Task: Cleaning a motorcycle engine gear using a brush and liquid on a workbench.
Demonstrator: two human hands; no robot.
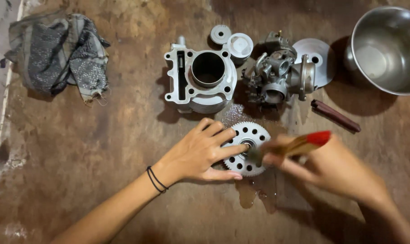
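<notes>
A round silver gear (pixel 247 149) with a ring of holes lies flat on the brown floor in a small puddle of liquid (pixel 259 194). My left hand (pixel 200 153) rests on the gear's left side, its fingers spread over the toothed edge. My right hand (pixel 322 165) is blurred and grips a paintbrush (pixel 300 145) with a red-tipped wooden handle, its bristle end at the gear's centre hub.
Behind the gear stand a silver engine cylinder block (pixel 200 81), a carburettor (pixel 277 77), a piston (pixel 239 46), a small round part (pixel 220 34) and a metal disc (pixel 320 54). A steel bowl (pixel 388 47) sits far right, a dark handle (pixel 335 116) below it, a crumpled rag (pixel 60 54) far left.
</notes>
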